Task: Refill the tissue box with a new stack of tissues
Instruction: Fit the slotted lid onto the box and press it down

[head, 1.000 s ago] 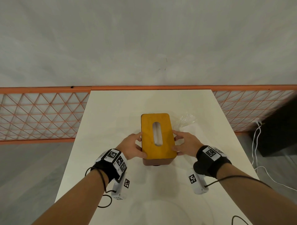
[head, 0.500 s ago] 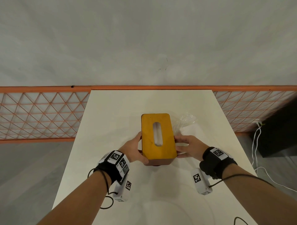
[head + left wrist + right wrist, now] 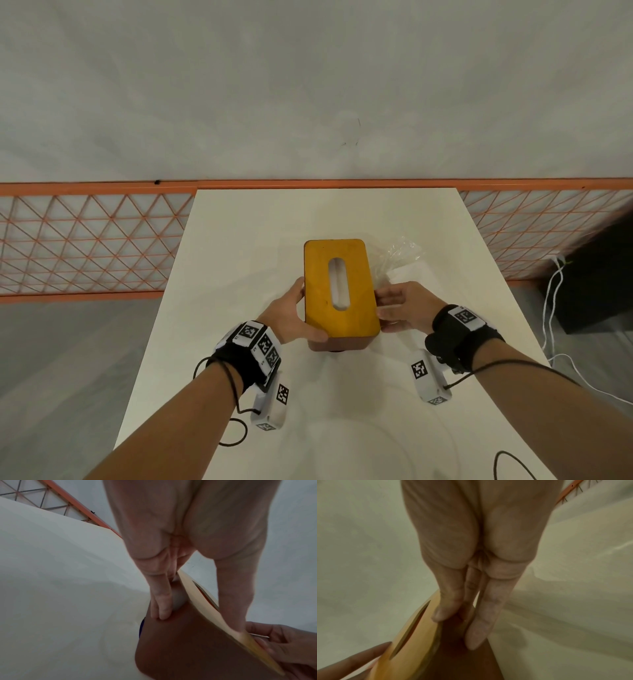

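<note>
Gripping wooden tissue box (image 3: 342,294) (rounded oblong slot): left hand (image 3: 289,315), right hand (image 3: 404,308).

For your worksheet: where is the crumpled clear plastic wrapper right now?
In the head view, the plastic wrapper lies on the table, right of the tissue box, beyond the right hand.

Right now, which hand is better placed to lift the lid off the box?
Probably the left hand: its thumb lies over the yellow lid's near corner, fingers under the rim. The right hand holds the tissue box side.

Tissue box (image 3: 340,294), yellow slotted lid, brown sides, upright, mid-table
</note>
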A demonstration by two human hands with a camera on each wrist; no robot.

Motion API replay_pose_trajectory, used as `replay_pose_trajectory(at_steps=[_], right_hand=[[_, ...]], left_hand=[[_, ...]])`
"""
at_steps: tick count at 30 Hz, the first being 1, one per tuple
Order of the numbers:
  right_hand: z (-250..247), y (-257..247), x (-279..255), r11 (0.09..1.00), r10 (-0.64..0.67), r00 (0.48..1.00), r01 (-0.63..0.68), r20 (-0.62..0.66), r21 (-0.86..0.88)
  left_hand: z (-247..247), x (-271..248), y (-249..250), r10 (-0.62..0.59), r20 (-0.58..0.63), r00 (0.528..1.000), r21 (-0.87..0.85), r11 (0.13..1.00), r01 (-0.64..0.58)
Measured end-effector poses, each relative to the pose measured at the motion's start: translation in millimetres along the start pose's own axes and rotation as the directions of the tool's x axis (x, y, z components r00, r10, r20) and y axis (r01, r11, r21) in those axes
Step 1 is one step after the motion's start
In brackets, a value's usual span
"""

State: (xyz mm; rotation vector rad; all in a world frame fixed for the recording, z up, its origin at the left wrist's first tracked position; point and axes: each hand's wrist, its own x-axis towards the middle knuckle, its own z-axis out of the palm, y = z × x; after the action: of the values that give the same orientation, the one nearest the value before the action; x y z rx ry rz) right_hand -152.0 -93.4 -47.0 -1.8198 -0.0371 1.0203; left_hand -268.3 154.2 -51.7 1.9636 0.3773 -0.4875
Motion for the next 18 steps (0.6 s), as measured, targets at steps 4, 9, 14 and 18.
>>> replay_pose_trajectory(at_steps=[4,9,14,18], right_hand=[[2,-4,-3,0.999,0.029,0.994,-0.026,0.108,-0.027],[5,5,-5,0.988,0.059,0.972,-0.089,0.227,0.126],[4,9,-3,0.981,0.043,0.981,-0.078,0.190,0.180],[2,7,-1,0.978,0.045,0.977,-0.086,0.207,0.191]], left_hand=[[8,1,12,-0.072,-0.022,0.997,-0.106,0.992,0.069],[24,3,19,-0.130,-0.101,0.986,-0.113,0.987,0.118],[38,2,22,-0.008,-0.168,0.986,0.224,0.974,0.046],[54,3,32,-0.058,-0.195,0.979,0.294,0.949,0.114]])
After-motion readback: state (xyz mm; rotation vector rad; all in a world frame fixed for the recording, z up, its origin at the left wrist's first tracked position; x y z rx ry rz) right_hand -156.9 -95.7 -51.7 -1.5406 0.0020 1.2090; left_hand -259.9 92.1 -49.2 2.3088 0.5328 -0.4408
